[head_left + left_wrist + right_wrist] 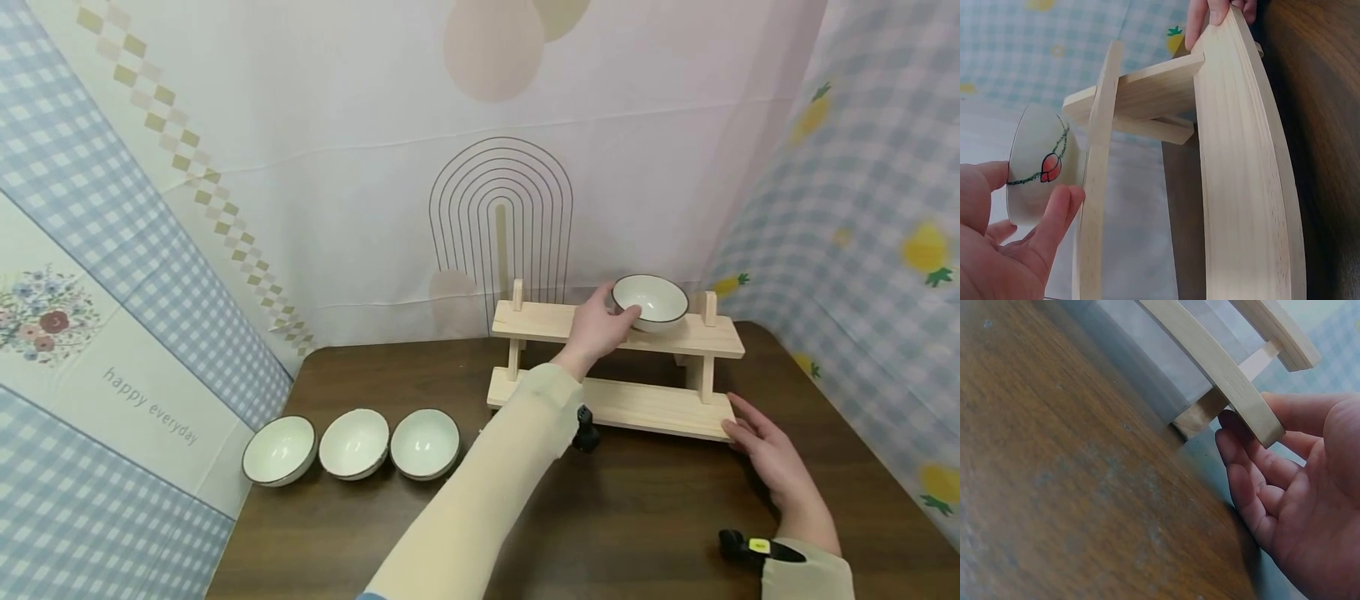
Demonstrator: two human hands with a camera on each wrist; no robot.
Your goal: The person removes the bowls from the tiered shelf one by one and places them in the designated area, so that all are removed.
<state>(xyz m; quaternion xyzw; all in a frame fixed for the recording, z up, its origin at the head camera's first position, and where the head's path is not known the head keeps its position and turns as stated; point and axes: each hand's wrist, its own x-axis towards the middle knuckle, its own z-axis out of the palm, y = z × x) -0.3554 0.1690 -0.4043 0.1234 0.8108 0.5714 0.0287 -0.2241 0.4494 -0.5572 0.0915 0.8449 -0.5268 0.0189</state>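
Observation:
My left hand (pixel 597 323) holds a white bowl (pixel 651 298) with a dark rim at the right part of the upper board of a two-tier wooden shelf (pixel 536 317). In the left wrist view the bowl (pixel 1038 165) shows a red flower and green vine on its side, with the thumb at the rim and fingers by its base. Whether its base rests fully on the board, I cannot tell. My right hand (pixel 772 458) grips the right end of the lower board; in the right wrist view, its fingers curl beneath that board (pixel 1254 412).
Three more bowls stand in a row on the dark wooden table (pixel 360 542) at the left: a left one (pixel 280 451), a middle one (pixel 354 444) and a right one (pixel 425 444). Patterned cloth (pixel 360 208) hangs behind and at both sides.

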